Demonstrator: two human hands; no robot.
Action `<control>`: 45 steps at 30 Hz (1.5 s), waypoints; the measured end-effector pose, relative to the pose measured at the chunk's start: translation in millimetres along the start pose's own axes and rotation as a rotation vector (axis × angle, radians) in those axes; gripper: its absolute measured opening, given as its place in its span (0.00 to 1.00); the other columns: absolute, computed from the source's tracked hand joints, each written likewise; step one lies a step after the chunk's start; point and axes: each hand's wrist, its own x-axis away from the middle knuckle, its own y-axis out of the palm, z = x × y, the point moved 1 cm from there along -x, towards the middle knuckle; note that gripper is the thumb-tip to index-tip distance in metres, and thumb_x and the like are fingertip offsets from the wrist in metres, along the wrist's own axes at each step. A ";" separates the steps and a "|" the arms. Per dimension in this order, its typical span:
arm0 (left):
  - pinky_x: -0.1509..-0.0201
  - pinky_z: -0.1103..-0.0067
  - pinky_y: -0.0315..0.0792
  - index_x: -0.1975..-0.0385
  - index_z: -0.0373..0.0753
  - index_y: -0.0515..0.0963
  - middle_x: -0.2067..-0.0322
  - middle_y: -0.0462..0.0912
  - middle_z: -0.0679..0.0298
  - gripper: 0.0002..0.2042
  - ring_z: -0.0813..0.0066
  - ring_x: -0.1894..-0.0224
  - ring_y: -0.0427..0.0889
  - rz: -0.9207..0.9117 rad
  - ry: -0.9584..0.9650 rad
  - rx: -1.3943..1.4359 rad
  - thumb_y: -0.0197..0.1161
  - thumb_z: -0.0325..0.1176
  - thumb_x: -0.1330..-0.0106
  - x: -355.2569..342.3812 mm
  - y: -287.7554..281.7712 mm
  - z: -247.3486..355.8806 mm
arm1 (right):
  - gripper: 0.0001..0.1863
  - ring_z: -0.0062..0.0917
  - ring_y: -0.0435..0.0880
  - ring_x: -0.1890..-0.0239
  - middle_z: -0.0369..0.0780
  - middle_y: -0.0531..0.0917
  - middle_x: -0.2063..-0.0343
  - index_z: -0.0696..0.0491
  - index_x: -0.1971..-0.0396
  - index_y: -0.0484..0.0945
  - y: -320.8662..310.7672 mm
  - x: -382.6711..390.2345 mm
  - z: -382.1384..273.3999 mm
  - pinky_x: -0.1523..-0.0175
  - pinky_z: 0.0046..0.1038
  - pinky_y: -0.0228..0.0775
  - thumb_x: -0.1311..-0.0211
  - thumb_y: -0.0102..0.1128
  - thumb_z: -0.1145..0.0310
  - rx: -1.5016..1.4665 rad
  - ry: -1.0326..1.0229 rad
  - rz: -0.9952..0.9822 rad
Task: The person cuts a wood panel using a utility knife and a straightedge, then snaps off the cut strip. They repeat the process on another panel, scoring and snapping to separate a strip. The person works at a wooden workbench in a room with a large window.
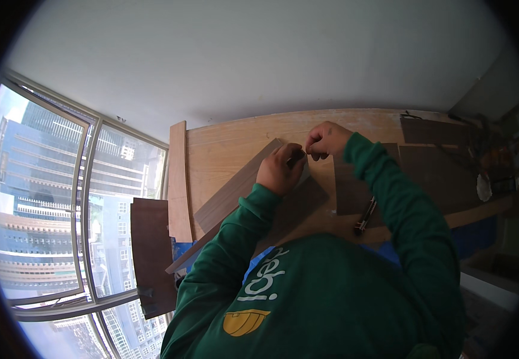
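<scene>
Over the workbench (217, 143), my left hand (280, 169) is curled, with a dark shadowed gap between fingers and thumb. My right hand (325, 142) pinches just beside it, to the upper right, fingertips close to the left ones. What either holds is too small or hidden to make out. A long greyish-brown wooden strip (226, 194) lies diagonally under and left of my left hand. A darker board (298, 206) sits below my hands. A black cutter-like tool (364, 216) rests on a brown panel (349, 179), partly behind my right forearm.
A pale wooden strip (178, 173) stands at the bench's left end, beside a dark reddish-brown sheet (150, 257) and large windows (44, 197). More brown panels (439, 179), assorted tools and a white crumpled item (484, 187) are at the right. A wall runs behind the bench.
</scene>
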 end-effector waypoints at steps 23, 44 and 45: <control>0.55 0.65 0.81 0.55 0.39 0.81 0.61 0.86 0.55 0.12 0.55 0.59 0.87 0.023 -0.031 -0.068 0.68 0.35 0.35 4.5 1.8 2.0 | 0.15 0.24 0.84 0.80 0.40 0.82 0.82 0.59 0.71 0.79 24.3 6.1 -42.5 0.74 0.28 0.73 0.35 0.67 0.61 0.340 0.150 0.093; 0.54 0.61 0.81 0.62 0.40 0.86 0.67 0.88 0.53 0.15 0.49 0.61 0.88 -0.297 -0.217 -0.323 0.65 0.46 0.35 34.4 -26.0 4.8 | 0.22 0.22 0.72 0.91 0.34 0.72 0.88 0.58 0.79 0.77 34.3 -9.2 -45.5 0.87 0.28 0.63 0.38 0.76 0.56 0.534 0.342 -0.042; 0.54 0.61 0.81 0.62 0.40 0.87 0.67 0.88 0.53 0.15 0.49 0.61 0.88 -0.301 -0.211 -0.327 0.65 0.46 0.35 33.7 -26.8 5.1 | 0.23 0.21 0.72 0.91 0.34 0.72 0.88 0.57 0.79 0.77 33.6 -9.7 -45.8 0.87 0.27 0.63 0.38 0.75 0.55 0.507 0.343 -0.059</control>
